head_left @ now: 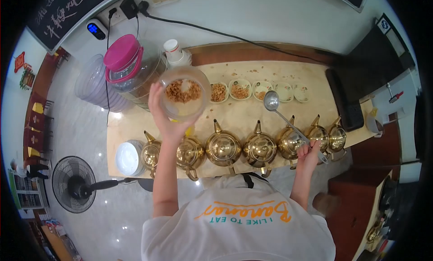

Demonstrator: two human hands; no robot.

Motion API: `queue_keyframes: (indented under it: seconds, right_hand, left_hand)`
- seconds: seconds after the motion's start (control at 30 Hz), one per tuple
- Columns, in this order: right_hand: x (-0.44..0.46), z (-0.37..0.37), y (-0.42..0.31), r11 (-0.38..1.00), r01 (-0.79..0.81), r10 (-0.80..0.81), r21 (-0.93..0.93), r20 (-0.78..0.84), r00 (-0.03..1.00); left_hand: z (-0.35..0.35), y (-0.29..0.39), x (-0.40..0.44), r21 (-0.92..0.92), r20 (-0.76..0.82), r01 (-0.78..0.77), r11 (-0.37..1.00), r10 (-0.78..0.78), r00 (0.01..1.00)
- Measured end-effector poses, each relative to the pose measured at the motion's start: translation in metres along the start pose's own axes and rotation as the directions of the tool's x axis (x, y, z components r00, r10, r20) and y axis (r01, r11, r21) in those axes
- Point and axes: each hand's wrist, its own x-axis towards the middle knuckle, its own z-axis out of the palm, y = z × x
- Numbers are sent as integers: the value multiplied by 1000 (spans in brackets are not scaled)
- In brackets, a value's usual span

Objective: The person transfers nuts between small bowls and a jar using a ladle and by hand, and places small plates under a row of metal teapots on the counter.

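Head view: golden, rounded metal teapots [223, 148] line our pale, smooth tabletop [275, 71]. Above its left side, our left hand [169, 125] grips a round translucent tub [201, 87] of crumbly brown pieces; our right hand [308, 156] clasps a metal ladle [288, 122] over the teapots. Three small bowls [240, 89] hold similar pieces.
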Motion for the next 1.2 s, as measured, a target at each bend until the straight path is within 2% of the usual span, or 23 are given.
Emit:
queue_keyframes:
  seconds: [0.07, 0.17, 0.2, 0.23, 0.3, 0.4, 0.47, 0.53, 0.57, 0.63, 0.7, 0.77, 0.83, 0.93, 1.03, 1.13, 1.2]
  right_hand:
    - [0, -1, -1, 1000, -17, 17, -1, 4, 1000]
    - [4, -7, -3, 999, -38, 37, 25, 28, 999]
    - [4, -7, -5, 999, -41, 39, 30, 44, 998]
    - [4, -7, -7, 998, -44, 42, 34, 58, 997]
    - [-3, -1, -14, 1000, -2, 3, -11, 55, 998]
    - [-18, 22, -24, 992, 121, -115, -42, 139, 984]
    - [-24, 34, -26, 961, 260, -229, -90, 265, 937]
    - [-30, 41, -23, 890, 431, -336, -147, 427, 839]
    - [-31, 42, -20, 788, 574, -372, -223, 571, 732]
    - [-30, 49, -16, 501, 824, -328, -263, 823, 463]
    - [-26, 74, -12, 430, 901, -221, -57, 961, 167]
    - [-30, 101, -3, 341, 937, -89, 80, 995, -52]
    - [-29, 122, 13, 248, 948, 46, 200, 975, -217]
    - [-18, 147, 54, 100, 898, 155, 428, 885, -439]
    - [-4, 159, 96, 14, 827, 289, 563, 789, -542]
    - [-6, 172, 115, 34, 846, 365, 533, 781, -507]
    - [-13, 183, 117, 97, 891, 468, 444, 769, -434]
  left_hand:
    - [1, -6, 2, 89, -112, 56, 994, -46, 993]
    - [-3, -1, 3, 159, 92, -162, 974, 149, 985]
    - [1, -1, -1, 91, 76, -180, 980, 173, 982]
    - [3, -3, -3, 100, 39, -122, 988, 118, 992]
    - [4, -10, -5, 115, -34, -4, 993, 8, 999]
    - [17, -17, -19, 377, 252, -276, 884, 188, 949]
    - [25, -23, -27, 349, 144, -183, 919, 140, 980]
    - [27, -21, -27, 308, 95, -107, 945, 81, 992]
    - [29, -17, -30, 286, 100, -70, 956, 43, 994]
    - [32, -10, -35, 240, 115, -17, 971, -10, 993]
    - [37, -11, -42, 188, 132, 7, 982, -32, 991]
    - [38, -7, -46, 171, 184, -8, 985, -24, 983]
    - [41, -7, -51, 157, 215, -13, 988, -21, 976]
    - [49, -12, -60, 152, 224, 7, 988, -42, 974]
    - [53, -22, -66, 164, 206, 74, 984, -107, 973]
    - [60, -40, -77, 178, 177, 143, 974, -175, 969]
    - [66, -48, -84, 209, 178, 155, 966, -193, 965]
